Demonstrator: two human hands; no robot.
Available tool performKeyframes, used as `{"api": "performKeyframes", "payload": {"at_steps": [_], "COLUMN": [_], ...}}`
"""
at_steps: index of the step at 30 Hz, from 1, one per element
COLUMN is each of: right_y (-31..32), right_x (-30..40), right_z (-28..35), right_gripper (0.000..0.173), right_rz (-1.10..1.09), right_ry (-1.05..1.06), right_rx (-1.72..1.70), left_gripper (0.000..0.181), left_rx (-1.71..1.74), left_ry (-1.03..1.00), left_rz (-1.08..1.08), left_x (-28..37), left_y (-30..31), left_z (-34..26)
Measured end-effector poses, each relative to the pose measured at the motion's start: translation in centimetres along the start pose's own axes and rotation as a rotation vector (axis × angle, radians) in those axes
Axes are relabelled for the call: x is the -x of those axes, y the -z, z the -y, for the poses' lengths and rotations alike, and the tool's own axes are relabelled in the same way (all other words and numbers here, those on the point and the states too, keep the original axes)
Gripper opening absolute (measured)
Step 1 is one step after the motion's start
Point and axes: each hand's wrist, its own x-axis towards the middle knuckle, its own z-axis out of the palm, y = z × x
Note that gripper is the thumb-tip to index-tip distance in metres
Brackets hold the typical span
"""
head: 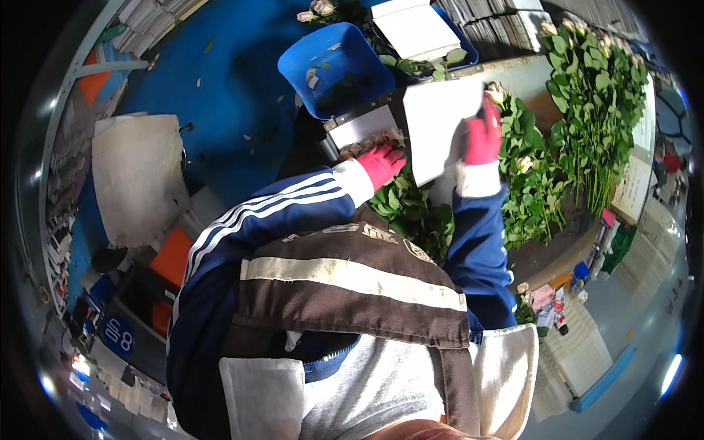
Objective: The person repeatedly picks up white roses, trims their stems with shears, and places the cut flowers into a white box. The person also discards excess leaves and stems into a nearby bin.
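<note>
In a pink-red glove, my left hand (383, 165) lies over a row of pale pink rose heads (367, 145), its visible fingers slightly apart. These roses rest by a small light plate, their leafy stems (410, 206) running toward my brown apron (352, 269). Also gloved, my right hand (482, 140) is blurred over the right edge of a white sheet (437, 124). Its fingertips are close to a single pale rose head (495, 93); whether they grip the rose or the sheet is unclear. Loose leafy roses (528, 170) lie just right of it.
A blue plastic bin (336, 69) with scraps inside stands beyond my left hand. White sheets (415, 30) are stacked at the back. A big bunch of long-stemmed roses (597, 104) lies at right. Left are a worn beige panel (140, 179) and a metal rack (49, 132).
</note>
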Motion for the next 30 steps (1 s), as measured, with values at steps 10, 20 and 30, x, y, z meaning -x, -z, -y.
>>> {"api": "performKeyframes", "payload": {"at_steps": [10,20,30], "right_y": [-0.8,-2.7,-4.2], "right_x": [5.3,4.7,7.0], "right_z": [-13.6,-14.3,-12.2], "right_gripper": [0.051,0.049,0.059], "right_rz": [0.381,0.338,0.255], "right_ry": [-0.277,-0.342,0.038], "right_rx": [-0.067,-0.019,0.536], "left_gripper": [0.038,0.055,0.048], "left_rx": [0.328,-0.025,-0.172], "left_ry": [0.243,-0.231,-0.282], "left_rz": [-0.069,0.021,0.058], "left_x": [-3.6,5.1,4.7], "left_y": [-3.8,3.5,4.3], "left_z": [1.3,1.2,0.7]}}
